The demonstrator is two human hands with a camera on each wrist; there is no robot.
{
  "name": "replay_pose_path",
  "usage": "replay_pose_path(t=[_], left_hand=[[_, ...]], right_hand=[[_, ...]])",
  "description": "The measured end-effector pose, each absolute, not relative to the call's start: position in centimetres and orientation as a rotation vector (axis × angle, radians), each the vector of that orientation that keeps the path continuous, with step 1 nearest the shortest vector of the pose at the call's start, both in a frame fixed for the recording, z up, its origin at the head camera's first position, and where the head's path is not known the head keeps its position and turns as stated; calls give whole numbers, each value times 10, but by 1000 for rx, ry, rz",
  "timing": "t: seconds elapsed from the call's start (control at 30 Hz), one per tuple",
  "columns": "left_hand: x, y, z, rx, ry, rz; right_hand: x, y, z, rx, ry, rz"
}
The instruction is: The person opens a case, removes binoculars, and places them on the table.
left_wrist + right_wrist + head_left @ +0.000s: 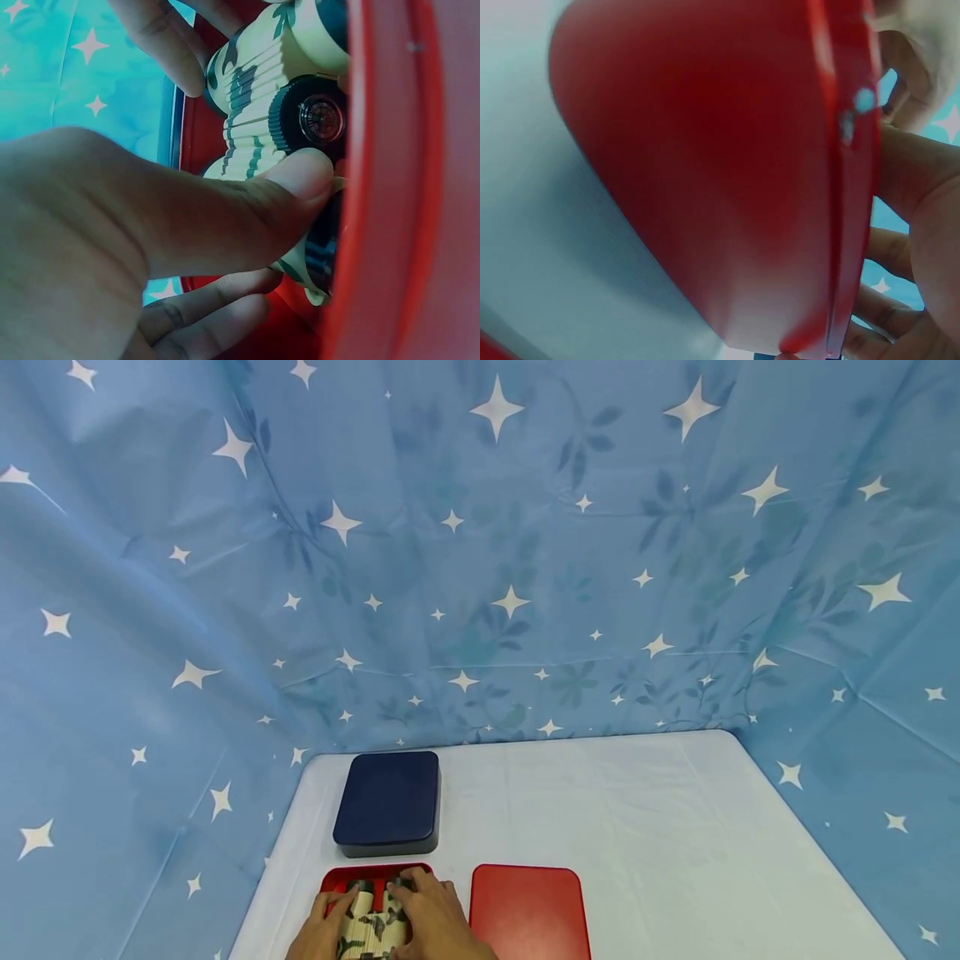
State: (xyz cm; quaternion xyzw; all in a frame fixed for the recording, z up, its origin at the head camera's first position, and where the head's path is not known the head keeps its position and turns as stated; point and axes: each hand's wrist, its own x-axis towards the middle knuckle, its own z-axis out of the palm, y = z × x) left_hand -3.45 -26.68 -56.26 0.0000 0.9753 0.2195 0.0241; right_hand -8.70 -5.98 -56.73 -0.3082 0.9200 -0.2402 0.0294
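Camouflage-patterned binoculars (pixel 367 933), with a compass dial (pixel 322 118) in the middle, sit within an open red box (pixel 373 870) at the near left of the table. My left hand (pixel 321 933) grips their left side; in the left wrist view its thumb (pixel 289 187) lies across one barrel beside the compass. From the other side my right hand (pixel 435 914) holds the right barrel, fingers at its far end. In the right wrist view, the box's outer wall (pixel 705 180) hides the binoculars, and the right hand (pixel 922 247) shows only partly.
A flat red lid (pixel 529 910) lies to the right of the box. Behind the box stands a closed dark blue box (pixel 390 802). A white cloth (pixel 637 843) covers the table, and blue star-patterned curtains (pixel 525 552) surround it at the back and sides.
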Motion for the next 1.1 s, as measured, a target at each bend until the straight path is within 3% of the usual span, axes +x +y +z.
replay_pose_path(t=[1.1], left_hand=[[-31, -259, -556, -307, 2830, 813]], right_hand=[[-80, -54, -576, -983, 2790, -957]])
